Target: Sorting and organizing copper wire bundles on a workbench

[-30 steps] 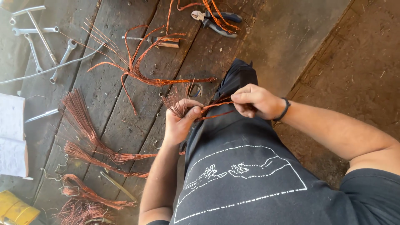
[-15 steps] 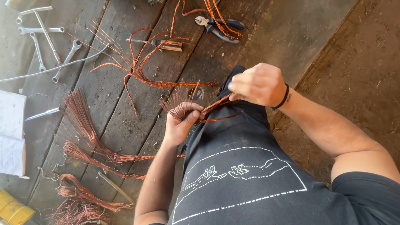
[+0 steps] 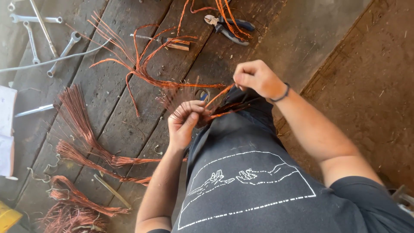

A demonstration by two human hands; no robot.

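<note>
I see my left hand (image 3: 185, 123) clamping a fanned bundle of thin copper wire strands (image 3: 181, 101) above the wooden bench (image 3: 129, 125); right hand (image 3: 254, 77) pinches one strand. Light, springy, probably best gripped near the bound end.

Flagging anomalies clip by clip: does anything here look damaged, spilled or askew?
Nothing looks damaged. Loose copper wire bundles lie splayed across the wooden planks, with pliers partly under wire strands. Untidy, not odd.
</note>
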